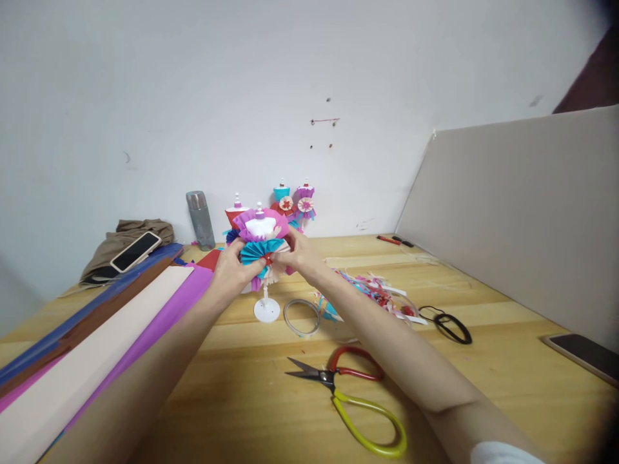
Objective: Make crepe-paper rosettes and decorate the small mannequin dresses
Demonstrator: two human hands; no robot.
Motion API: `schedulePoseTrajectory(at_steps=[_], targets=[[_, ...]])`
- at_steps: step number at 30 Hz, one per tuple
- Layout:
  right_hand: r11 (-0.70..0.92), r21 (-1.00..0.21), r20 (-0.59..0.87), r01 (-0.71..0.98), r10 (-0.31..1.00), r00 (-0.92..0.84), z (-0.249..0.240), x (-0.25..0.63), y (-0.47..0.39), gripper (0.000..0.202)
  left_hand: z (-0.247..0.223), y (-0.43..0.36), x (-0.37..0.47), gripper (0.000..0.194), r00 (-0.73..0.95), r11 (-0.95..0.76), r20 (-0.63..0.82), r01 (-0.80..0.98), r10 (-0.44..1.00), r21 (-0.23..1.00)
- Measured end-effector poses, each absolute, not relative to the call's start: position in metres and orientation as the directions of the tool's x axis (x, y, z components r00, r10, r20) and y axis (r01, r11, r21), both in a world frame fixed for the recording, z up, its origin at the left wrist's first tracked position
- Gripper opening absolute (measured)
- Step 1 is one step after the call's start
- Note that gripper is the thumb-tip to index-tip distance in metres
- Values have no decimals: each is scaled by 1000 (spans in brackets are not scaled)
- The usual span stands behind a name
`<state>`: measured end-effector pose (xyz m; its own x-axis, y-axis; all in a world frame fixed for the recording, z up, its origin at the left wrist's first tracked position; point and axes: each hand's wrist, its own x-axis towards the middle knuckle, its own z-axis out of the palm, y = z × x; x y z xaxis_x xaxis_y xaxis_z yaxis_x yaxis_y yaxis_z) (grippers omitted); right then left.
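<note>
A miniature dress form [261, 225] on a round white stand stands upright on the table, dressed in ruffled purple and cream crepe paper. A pleated blue paper fan [258, 249] with a small red centre is at its front. My left hand [231, 267] grips the fan from the left, thumb near the red centre. From the right, my right hand [300, 252] closes on the paper dress beside the fan, its thumb also by the centre. Some of its fingers are hidden behind the dress. Open-bladed scissors [325, 377] with one red and one yellow handle lie nearer me.
Three dressed forms, including a blue-topped one [282, 193], stand behind. Paper sheets [130, 316], a phone [136, 251] on brown cloth and a flask [200, 219] are left. A tape roll [302, 317], paper scraps [372, 290], black cord loop [453, 327] and another phone [583, 354] are right.
</note>
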<state>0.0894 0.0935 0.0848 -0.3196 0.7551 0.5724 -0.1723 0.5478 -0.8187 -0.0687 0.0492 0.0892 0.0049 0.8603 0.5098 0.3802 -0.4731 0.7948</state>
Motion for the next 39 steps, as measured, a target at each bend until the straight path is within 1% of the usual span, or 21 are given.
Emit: schedulePoseTrajectory(at_steps=[3,8,11,13,16,21,23,25,29,33,36,39], targets=[[530,-828,560,-184,762,-323,85,91,96,40,88,49,-69,35,18,-455,481,361,876,814],[518,-830,557,-206,770,-310,83,93,98,41,88,51,-69,55,43,-489,489,166,871,856],[527,-824,566,-207,771,-292,82,93,99,41,88,56,-74,62,124,-494,485,60,866,867],[538,-818,575,-203,767,-284,81,93,100,40,87,60,-80,63,183,-485,475,11,861,874],[544,-816,578,-196,763,-291,80,92,100,37,83,67,-90,62,229,-457,446,-5,865,889],[533,-822,569,-201,751,-335,82,95,99,35,77,75,-99,69,312,-422,397,11,863,907],[519,-827,562,-218,751,-345,83,96,98,34,75,76,-100,68,362,-422,384,26,849,906],[512,-828,561,-228,748,-355,84,98,98,33,74,76,-101,64,395,-423,371,49,840,905],[514,-839,541,-182,743,-395,89,102,96,31,74,75,-102,56,436,-425,357,67,826,903],[518,-848,512,-114,742,-433,92,104,93,36,77,71,-98,56,426,-431,370,53,825,901],[539,-841,508,-49,755,-415,92,103,90,38,77,69,-95,47,421,-430,353,103,836,897],[519,-854,478,13,795,-373,91,99,87,39,76,66,-92,40,386,-433,353,143,852,890]])
